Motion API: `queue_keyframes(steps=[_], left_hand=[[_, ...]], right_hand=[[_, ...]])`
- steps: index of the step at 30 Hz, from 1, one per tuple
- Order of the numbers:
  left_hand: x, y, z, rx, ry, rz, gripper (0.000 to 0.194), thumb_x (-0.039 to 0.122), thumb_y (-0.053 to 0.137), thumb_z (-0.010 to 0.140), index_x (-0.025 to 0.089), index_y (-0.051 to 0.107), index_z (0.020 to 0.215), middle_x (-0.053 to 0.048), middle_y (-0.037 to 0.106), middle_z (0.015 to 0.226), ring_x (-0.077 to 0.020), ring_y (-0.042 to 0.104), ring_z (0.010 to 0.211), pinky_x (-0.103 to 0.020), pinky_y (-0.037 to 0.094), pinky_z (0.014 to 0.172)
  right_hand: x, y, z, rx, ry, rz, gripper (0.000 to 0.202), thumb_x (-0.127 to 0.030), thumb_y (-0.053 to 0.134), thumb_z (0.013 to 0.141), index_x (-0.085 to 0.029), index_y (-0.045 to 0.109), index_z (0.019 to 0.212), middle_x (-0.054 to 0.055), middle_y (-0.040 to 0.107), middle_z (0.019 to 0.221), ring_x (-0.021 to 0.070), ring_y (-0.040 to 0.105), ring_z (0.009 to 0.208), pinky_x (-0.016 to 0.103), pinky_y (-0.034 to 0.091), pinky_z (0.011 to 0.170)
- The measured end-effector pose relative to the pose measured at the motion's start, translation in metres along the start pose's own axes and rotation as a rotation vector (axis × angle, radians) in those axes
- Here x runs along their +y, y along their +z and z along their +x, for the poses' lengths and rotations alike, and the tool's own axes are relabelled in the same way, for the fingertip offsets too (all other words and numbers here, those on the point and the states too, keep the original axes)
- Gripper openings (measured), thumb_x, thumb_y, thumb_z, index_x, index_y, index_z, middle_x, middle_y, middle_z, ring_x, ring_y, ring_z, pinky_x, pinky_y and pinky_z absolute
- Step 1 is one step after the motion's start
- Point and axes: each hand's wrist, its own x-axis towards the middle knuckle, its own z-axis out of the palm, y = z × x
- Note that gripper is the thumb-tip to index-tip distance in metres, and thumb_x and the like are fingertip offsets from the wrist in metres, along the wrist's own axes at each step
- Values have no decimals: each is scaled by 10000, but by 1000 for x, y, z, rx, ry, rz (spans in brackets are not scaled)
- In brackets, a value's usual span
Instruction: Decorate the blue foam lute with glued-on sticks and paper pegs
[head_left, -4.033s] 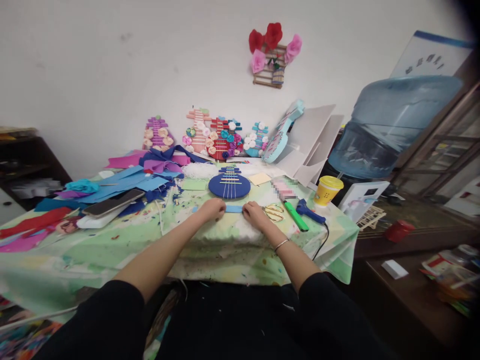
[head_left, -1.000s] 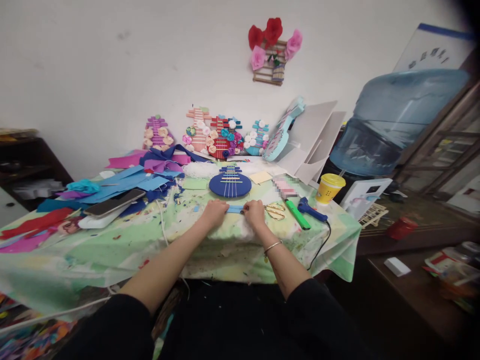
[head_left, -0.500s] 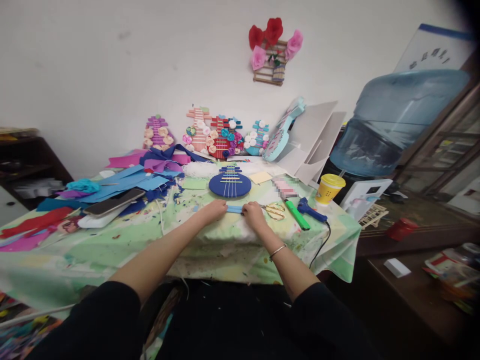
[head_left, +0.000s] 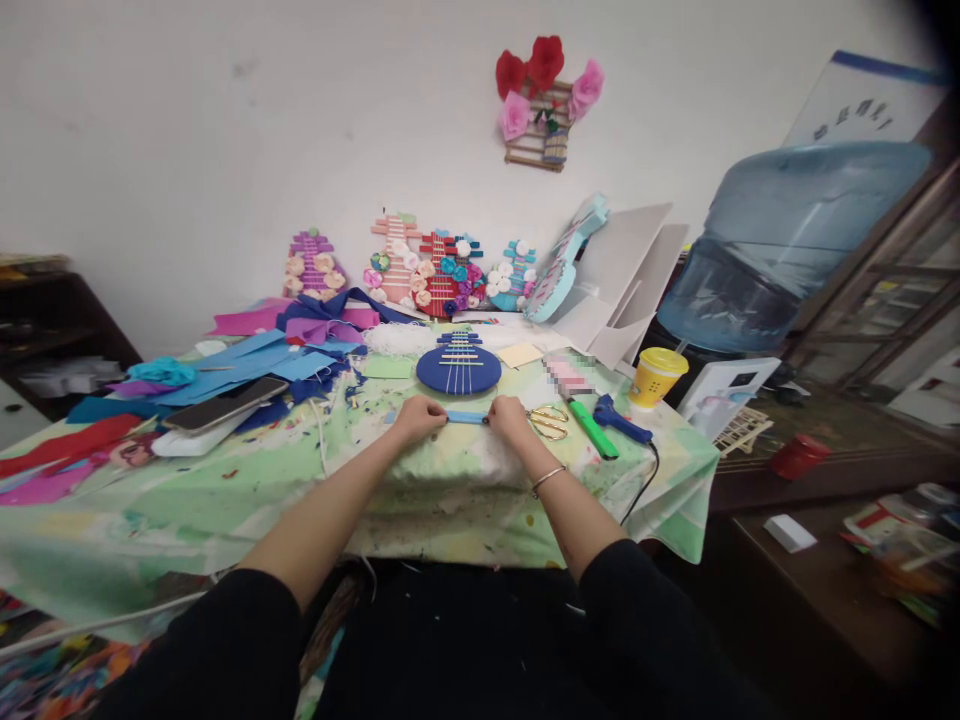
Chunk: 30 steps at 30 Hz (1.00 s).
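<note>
A narrow light blue strip point(head_left: 466, 417) is stretched level between my two hands, just above the front part of the table. My left hand point(head_left: 420, 418) pinches its left end, and my right hand point(head_left: 508, 418) pinches the right end. Right behind the strip lies a dark blue lute-shaped piece point(head_left: 459, 370) with pale strings and small crossbars. Gold-handled scissors point(head_left: 549, 422) rest beside my right hand, their blades partly hidden by it.
Right of the scissors are a green cutter point(head_left: 594, 430), a blue glue gun point(head_left: 624, 420) with its cord, and a yellow cup point(head_left: 657, 378). Coloured sheets and a phone point(head_left: 226, 405) cover the table's left. Decorated lutes point(head_left: 436, 275) lean on the wall.
My left hand has shifted slightly left and my right hand has turned a little, with more of the blue strip showing between them. Both still hold it.
</note>
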Motion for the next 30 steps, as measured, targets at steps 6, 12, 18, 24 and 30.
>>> queue_keyframes(steps=[6, 12, 18, 24, 30], left_hand=[[9, -10, 27, -140, -238, -45, 99, 229, 652, 523, 138, 683, 551, -5, 546, 424, -130, 502, 471, -226, 374, 469], [13, -7, 37, -198, -281, -77, 247, 142, 636, 508, 125, 693, 747, -26, 616, 558, -134, 514, 478, -231, 398, 461], [10, -1, 34, -209, -155, -87, 290, 82, 574, 564, 165, 686, 818, -15, 640, 672, -136, 574, 622, -214, 436, 577], [5, 3, 38, -192, -75, -7, 332, 76, 589, 548, 137, 626, 872, -20, 634, 746, -139, 575, 662, -208, 429, 566], [11, 3, 32, -187, 49, 118, 298, 89, 561, 590, 160, 645, 867, -26, 641, 777, -154, 581, 701, -222, 419, 602]], right_hand=[[-4, -6, 12, -40, 75, -28, 410, -303, 706, 675, -114, 617, 1027, 171, 636, 1005, 251, 608, 916, 281, 448, 714], [-4, -3, 9, -37, 79, -24, 397, -291, 655, 736, -109, 574, 1080, 189, 574, 1063, 260, 569, 978, 313, 436, 762], [-2, -2, 0, -25, -33, -1, 256, -268, 607, 791, -222, 589, 1041, 117, 529, 1114, 259, 506, 1056, 338, 426, 808], [-5, 2, 6, -77, -112, -49, 309, -298, 535, 860, -156, 526, 1135, 92, 542, 1143, 210, 554, 987, 397, 480, 808], [-5, 2, 8, -110, -205, -84, 313, -311, 519, 871, -163, 518, 1147, 82, 543, 1149, 194, 567, 965, 391, 489, 803]])
